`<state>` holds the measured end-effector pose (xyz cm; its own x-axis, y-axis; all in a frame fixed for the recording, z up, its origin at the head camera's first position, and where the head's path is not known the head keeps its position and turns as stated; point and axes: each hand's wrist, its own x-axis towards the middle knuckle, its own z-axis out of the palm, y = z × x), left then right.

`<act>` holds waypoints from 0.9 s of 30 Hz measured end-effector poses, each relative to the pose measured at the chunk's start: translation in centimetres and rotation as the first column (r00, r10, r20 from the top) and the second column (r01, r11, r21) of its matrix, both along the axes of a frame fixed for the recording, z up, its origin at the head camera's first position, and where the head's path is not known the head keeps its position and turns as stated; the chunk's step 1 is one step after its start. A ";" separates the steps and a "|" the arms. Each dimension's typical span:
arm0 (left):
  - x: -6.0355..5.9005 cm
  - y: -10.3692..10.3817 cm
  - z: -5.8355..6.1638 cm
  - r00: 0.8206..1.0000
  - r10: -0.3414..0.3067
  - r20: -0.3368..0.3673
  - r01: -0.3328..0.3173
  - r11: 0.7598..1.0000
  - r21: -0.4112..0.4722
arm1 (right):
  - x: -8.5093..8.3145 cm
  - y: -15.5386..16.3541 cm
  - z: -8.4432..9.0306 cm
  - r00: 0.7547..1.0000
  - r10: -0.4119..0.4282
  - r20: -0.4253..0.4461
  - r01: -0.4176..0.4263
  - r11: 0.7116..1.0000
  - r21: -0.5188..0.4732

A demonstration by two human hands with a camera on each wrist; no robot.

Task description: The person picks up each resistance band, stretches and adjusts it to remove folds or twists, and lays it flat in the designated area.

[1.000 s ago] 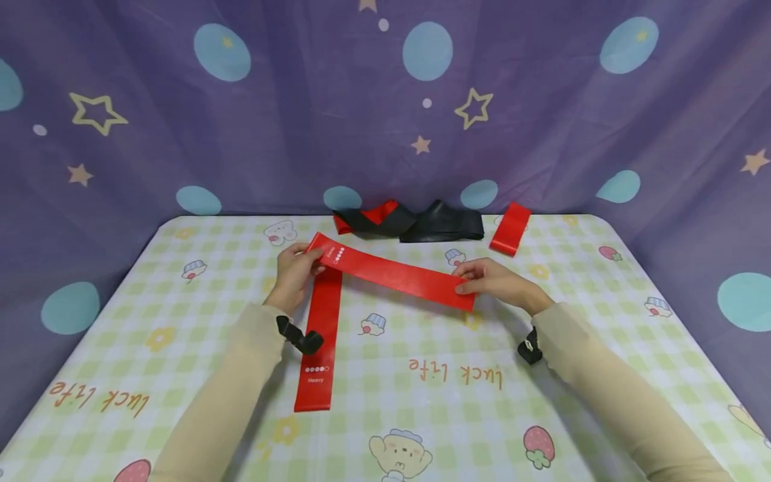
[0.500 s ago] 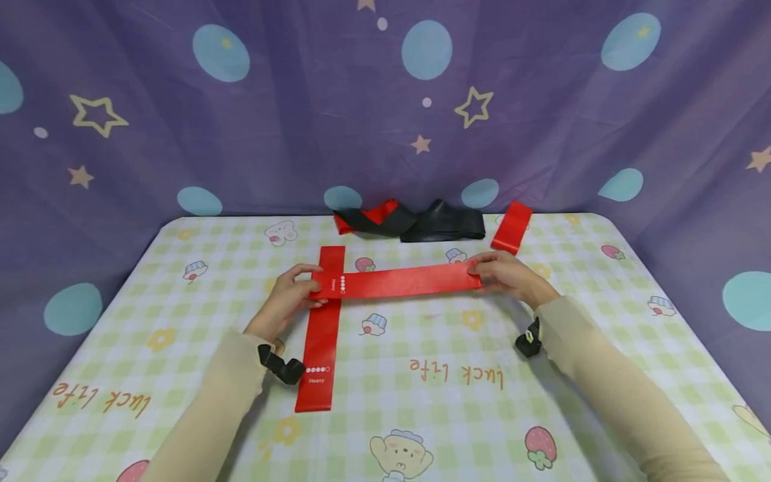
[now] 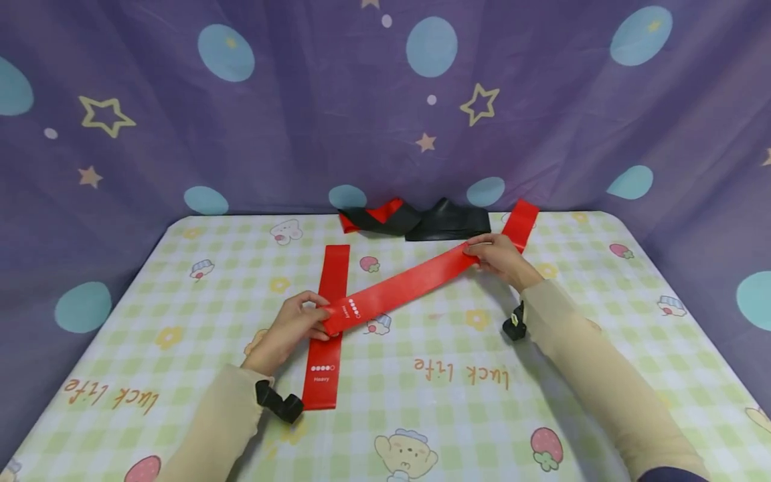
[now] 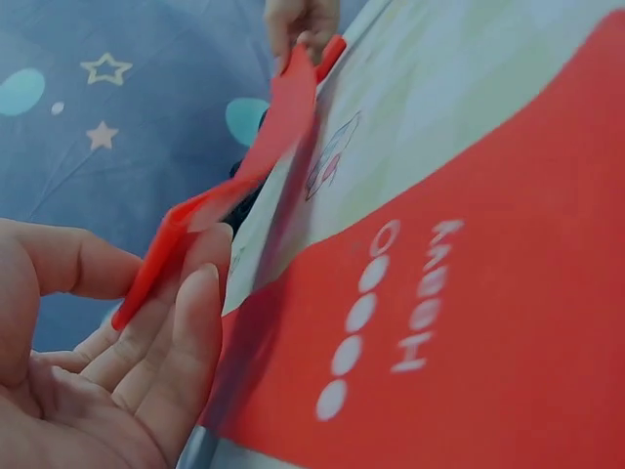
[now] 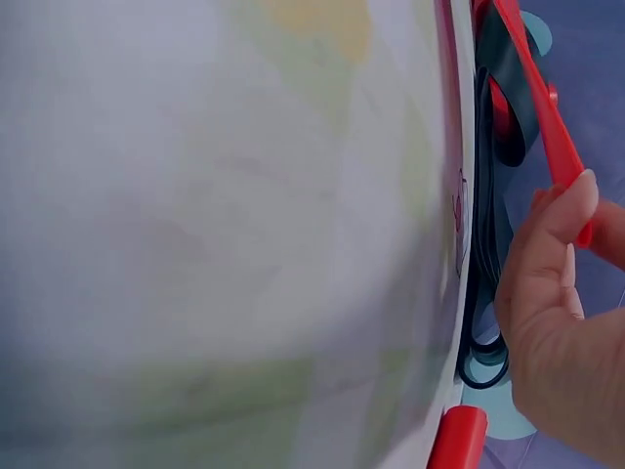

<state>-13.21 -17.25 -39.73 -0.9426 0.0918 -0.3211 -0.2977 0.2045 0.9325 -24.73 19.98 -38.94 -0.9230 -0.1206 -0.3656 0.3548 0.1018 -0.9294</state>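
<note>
My left hand [image 3: 295,326] pinches the near-left end of a red resistance band [image 3: 402,286], thumb over fingers, while my right hand [image 3: 498,258] pinches its far-right end. The band runs diagonally above the checked tablecloth [image 3: 421,402], lifted clear of it in the left wrist view. Beneath its left end lies a second red band [image 3: 327,321] marked "Heavy", flat and pointing near to far. At the far edge rest a black band [image 3: 448,224] and a short red band [image 3: 521,217].
</note>
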 end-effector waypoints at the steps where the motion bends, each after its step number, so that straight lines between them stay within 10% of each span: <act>1: 0.2 0.1 0.0 1.000 -0.004 -0.001 0.004 1.000 -0.004 | -0.3 -0.1 0.0 1.000 -0.005 -0.011 0.005 1.000 -0.002; 27: 6.1 1.9 0.3 0.975 -0.213 0.055 0.215 0.976 -0.019 | -4.2 -6.7 1.3 0.980 0.085 -0.180 -0.043 0.973 0.228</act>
<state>-7.11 -15.33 -39.43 -0.8836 0.2810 -0.3745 -0.2930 0.2918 0.9105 -28.95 13.28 -37.63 -0.9704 -0.1168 -0.2114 0.1628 0.3299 -0.9299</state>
